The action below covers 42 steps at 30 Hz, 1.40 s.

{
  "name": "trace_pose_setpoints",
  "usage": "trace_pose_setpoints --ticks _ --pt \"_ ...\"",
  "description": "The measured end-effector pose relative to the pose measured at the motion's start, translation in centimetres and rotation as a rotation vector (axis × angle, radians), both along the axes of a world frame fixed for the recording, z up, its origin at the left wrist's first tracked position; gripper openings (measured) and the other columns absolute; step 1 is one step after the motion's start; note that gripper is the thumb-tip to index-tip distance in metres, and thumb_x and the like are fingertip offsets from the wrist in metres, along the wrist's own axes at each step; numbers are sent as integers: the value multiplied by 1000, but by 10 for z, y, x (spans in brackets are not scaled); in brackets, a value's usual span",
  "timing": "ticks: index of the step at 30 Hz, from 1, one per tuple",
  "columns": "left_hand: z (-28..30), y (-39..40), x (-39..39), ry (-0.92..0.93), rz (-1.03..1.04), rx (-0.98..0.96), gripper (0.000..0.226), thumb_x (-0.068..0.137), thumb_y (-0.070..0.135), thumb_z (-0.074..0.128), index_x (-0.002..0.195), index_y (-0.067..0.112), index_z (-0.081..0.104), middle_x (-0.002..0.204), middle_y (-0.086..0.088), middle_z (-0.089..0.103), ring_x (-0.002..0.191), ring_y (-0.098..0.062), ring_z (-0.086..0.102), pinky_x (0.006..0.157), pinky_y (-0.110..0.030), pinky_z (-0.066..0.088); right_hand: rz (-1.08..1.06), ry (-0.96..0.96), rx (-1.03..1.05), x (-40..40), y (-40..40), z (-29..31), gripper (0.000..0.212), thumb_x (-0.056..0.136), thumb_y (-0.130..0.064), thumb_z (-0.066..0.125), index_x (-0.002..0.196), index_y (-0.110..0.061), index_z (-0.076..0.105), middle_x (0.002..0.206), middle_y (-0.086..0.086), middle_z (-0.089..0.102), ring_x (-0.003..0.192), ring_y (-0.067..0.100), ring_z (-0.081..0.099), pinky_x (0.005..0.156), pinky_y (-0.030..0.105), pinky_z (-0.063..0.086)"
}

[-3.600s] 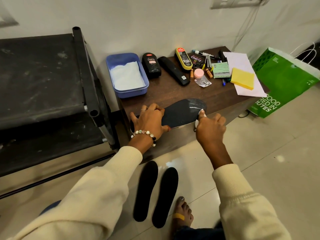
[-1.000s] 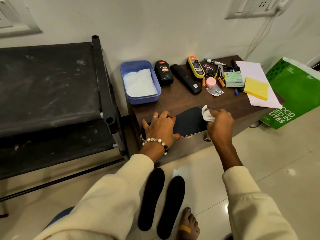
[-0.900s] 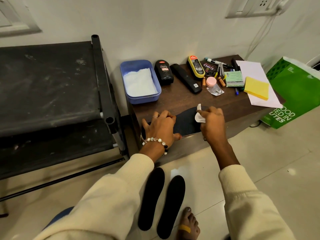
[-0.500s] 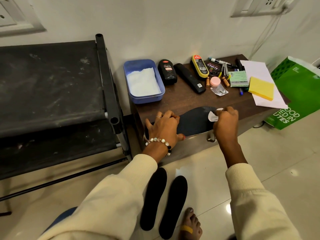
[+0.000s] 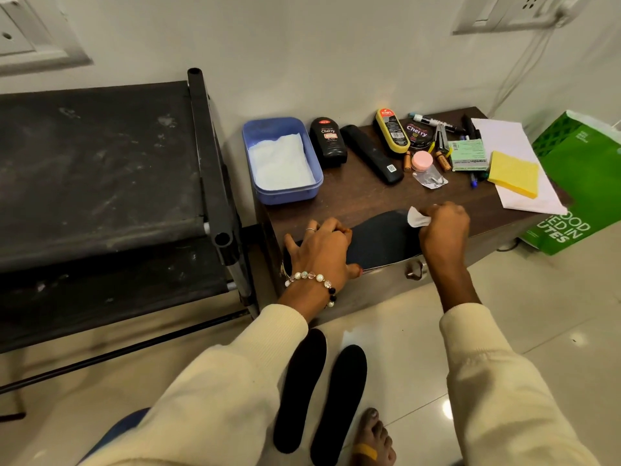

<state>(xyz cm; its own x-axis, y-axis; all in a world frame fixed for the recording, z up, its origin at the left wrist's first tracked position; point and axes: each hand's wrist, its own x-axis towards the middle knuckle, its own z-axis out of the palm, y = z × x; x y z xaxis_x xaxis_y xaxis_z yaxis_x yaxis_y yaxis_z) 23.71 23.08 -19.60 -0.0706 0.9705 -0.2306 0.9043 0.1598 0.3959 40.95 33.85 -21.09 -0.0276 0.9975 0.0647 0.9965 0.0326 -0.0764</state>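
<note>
Insole (image 5: 379,238), black, lies along the front edge of the table (image 5: 363,196), its near rim slightly over that edge. The left hand (image 5: 322,250) holds down its heel end, bent fingers on top and thumb at the front rim. The right hand (image 5: 443,230) is at the toe end, fingers curled round a small white tissue (image 5: 416,217) that touches the insole. Behind them stands a blue tub (image 5: 304,193) with white paper inside. Two more black insoles (image 5: 300,391) lie side by side on the floor below
</note>
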Motion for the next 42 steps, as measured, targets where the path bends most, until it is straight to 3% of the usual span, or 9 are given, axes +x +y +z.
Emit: trace_pose_setpoints --ticks 5,9,13,22,27,33,37,40,42 --pt "0 0 0 8 -6 -4 56 83 47 68 134 30 52 139 9 38 133 -22 27 109 -61 20 228 -43 -82 -36 -2 3 44 88 -1 55 130 -14 55 127 15 52 118 31 45 93 36 41" --pt "0 -1 -2 17 -16 -4 58 83 48 67 136 31 50 139 10 38 133 -21 27 109 -61 20 22 56 12 -11 6 3 37 86 3 57 122 -4 61 117 21 57 108 35 53 86 38 44" --pt "-1 0 -2 18 -12 -5 58 83 48 68 136 30 50 139 9 38 134 -21 27 109 -61 20 -139 43 -59 -5 5 9 24 87 2 58 111 6 61 112 25 59 105 37 57 88 40 48" --pt "-5 -1 -2 38 10 22 61 82 51 68 137 31 49 142 11 39 134 -20 28 110 -60 20 345 48 -19 -62 -15 -2 39 89 1 53 126 -11 60 122 15 54 114 30 46 88 33 39" --pt "-6 -4 -4 21 16 57 72 81 54 66 144 31 39 144 10 41 134 -19 29 111 -58 20 127 47 48 -20 3 -2 32 85 3 53 114 -3 66 113 21 58 105 36 52 85 37 41" --pt "-9 -2 -3 -43 81 53 107 75 54 73 153 27 6 143 5 47 139 -23 29 113 -57 18 -175 187 18 -5 -5 -1 31 84 4 59 114 1 63 112 24 61 105 38 57 87 41 48" --pt "-11 -2 -2 -78 124 67 120 72 51 77 153 24 -6 141 4 50 139 -22 31 112 -56 19 84 176 -11 -45 -31 -2 37 86 2 57 121 -7 61 121 16 55 112 32 52 94 35 41" --pt "-11 -4 -2 -82 132 81 124 71 53 76 153 22 -12 142 4 50 138 -21 31 111 -57 19 414 162 -40 -65 -47 -1 37 83 -9 65 120 -13 64 116 11 56 110 26 49 88 29 37" --pt "-10 -4 -2 -82 130 75 125 72 52 76 152 21 -14 142 5 50 139 -21 30 111 -58 18 467 105 -122 -58 -44 3 43 82 -10 66 124 -16 61 119 11 54 113 27 47 91 30 36"
